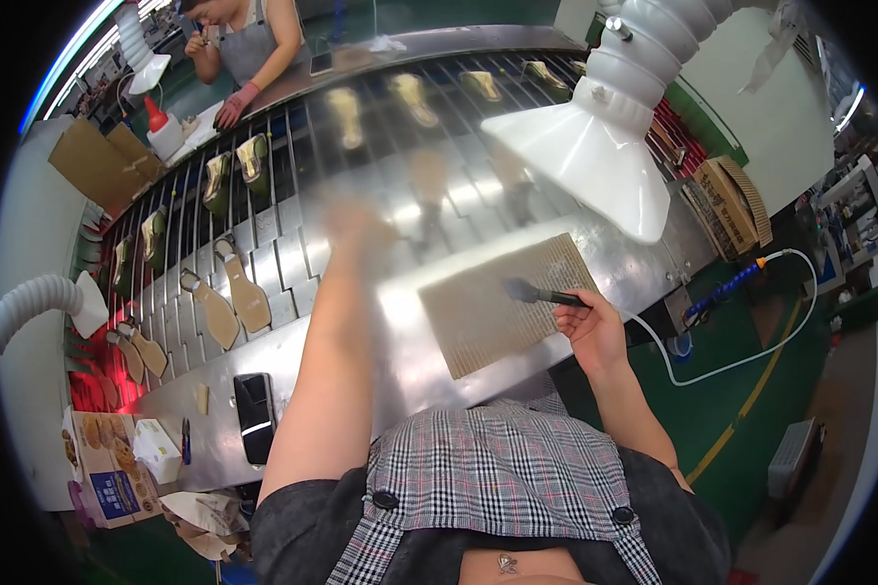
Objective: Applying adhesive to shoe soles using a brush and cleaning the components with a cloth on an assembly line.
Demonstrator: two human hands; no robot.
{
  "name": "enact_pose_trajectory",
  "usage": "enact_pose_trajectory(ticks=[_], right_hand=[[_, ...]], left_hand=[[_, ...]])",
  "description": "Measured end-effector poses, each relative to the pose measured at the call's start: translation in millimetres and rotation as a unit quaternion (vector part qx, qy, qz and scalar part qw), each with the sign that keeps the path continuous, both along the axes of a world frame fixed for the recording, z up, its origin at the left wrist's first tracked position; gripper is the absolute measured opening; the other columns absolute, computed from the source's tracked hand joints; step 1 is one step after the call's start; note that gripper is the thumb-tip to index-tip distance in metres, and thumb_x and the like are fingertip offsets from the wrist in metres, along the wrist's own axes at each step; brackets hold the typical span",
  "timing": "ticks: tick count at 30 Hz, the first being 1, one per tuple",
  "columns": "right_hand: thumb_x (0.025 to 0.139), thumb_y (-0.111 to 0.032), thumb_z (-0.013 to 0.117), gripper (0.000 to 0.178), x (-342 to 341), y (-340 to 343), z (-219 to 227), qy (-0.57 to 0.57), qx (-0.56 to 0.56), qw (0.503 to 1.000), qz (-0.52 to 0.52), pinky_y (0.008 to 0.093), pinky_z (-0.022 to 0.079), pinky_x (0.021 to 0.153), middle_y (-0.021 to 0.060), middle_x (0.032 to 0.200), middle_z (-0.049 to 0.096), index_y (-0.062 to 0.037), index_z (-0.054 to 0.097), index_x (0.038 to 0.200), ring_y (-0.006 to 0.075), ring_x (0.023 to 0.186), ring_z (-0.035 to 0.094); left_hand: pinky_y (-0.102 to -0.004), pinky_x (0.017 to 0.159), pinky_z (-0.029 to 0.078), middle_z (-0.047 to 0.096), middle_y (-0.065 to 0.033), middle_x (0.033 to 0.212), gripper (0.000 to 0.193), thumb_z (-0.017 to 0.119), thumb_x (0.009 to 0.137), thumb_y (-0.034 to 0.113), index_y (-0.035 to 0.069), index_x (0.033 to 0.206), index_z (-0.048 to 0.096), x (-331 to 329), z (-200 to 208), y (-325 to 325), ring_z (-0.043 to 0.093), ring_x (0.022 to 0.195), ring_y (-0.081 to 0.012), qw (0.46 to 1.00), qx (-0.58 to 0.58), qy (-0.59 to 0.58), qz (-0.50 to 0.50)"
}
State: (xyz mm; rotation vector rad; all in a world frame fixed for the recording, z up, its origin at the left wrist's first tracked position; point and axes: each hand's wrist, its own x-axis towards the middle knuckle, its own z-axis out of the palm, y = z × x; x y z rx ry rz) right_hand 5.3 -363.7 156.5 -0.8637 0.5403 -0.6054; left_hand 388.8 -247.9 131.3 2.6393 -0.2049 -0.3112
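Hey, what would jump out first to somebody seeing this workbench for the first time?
The big white funnel hood hanging over the shiny metal bench, upper right. Below it, the right hand holds a dark brush over a cardboard sheet, while the blurred left hand reaches toward the conveyor's shoe soles.

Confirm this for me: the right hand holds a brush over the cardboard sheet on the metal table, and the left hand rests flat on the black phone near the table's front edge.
Not quite. The head view shows the left hand stretched out, blurred, toward the conveyor, far from the black phone. The rest stands: the right hand holds a brush over the cardboard sheet on the metal table.
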Motion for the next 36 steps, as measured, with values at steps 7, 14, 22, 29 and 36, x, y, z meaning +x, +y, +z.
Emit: enact_pose_trajectory(ticks=[7, 14, 22, 29, 36], right_hand=[[0.093, -0.019, 0.053, 0.026, 2, 6, 5, 0.001, 0.004, 1.0, 0.017, 0.0316, 0.055, 0.069, 0.0178, 0.08, 0.069, 0.0043, 0.063, 0.099, 0.0223, 0.069, 0.066], [0.093, -0.019, 0.053, 0.026, 10, 5, 22, -0.037, 0.013, 0.999, 0.021, 0.0304, 0.054, 0.069, 0.0171, 0.081, 0.069, 0.0038, 0.064, 0.098, 0.0213, 0.069, 0.066], [0.094, -0.016, 0.052, 0.026, 44, 60, 56, -0.122, -0.031, 0.981, 0.148, 0.0311, 0.056, 0.071, 0.0184, 0.085, 0.071, 0.005, 0.065, 0.102, 0.0221, 0.071, 0.068], [0.079, -0.006, 0.069, 0.023, 43, 148, 109, -0.099, -0.75, 0.654, 0.015, 0.0305, 0.055, 0.061, 0.0188, 0.081, 0.068, 0.002, 0.066, 0.1, 0.0259, 0.069, 0.069], [0.071, -0.001, 0.07, 0.028, 35, 175, 110, -0.264, -0.779, 0.569, 0.018, 0.0316, 0.055, 0.058, 0.0148, 0.078, 0.067, 0.0093, 0.065, 0.097, 0.0249, 0.064, 0.067]], left_hand=[[-0.042, 0.08, 0.057, 0.065, -0.0133, 0.099, 0.059, 0.073, 0.071, 0.005, 0.001, 0.127, 0.051, 136, -110, 47, 0.066, 0.093, -0.0322, 0.988, -0.08, 0.131, 0.014], [-0.0462, 0.093, 0.053, 0.054, -0.0103, 0.127, 0.066, 0.047, 0.084, 0.0, 0.017, 0.147, 0.034, 19, -3, 70, 0.059, 0.112, -0.0296, 0.691, -0.639, 0.289, -0.176], [-0.0499, 0.09, 0.053, 0.04, -0.0052, 0.149, 0.055, 0.033, 0.098, 0.027, 0.016, 0.151, 0.027, -132, 24, 131, 0.057, 0.114, -0.0276, 0.341, -0.836, 0.384, -0.195], [-0.0369, 0.081, 0.057, 0.03, -0.005, 0.154, 0.049, 0.03, 0.105, 0.029, 0.016, 0.152, 0.025, -218, 51, 152, 0.058, 0.106, -0.0231, 0.516, -0.815, 0.224, -0.141], [-0.0359, 0.085, 0.056, 0.024, -0.0025, 0.157, 0.05, 0.032, 0.105, 0.037, 0.022, 0.152, 0.023, -206, 53, 156, 0.048, 0.122, -0.0231, 0.387, -0.882, 0.135, -0.233]])
